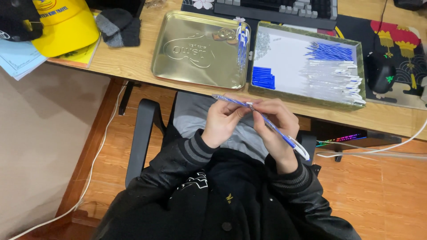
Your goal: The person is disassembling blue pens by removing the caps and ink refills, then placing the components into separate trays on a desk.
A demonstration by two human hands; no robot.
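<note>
I note a glossy gold metal tray (200,49) on the matt wooden desk (133,66); the pen (267,122) looks like smooth, clear blue plastic.

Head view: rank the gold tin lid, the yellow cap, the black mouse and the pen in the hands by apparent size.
1. Gold tin lid
2. Yellow cap, partly cut off by the frame
3. Pen, long but thin, nearer the camera, so unsure against the mouse
4. Black mouse

Blue-and-clear pen (267,122), tilted, pinched between both hands above the lap.
</note>
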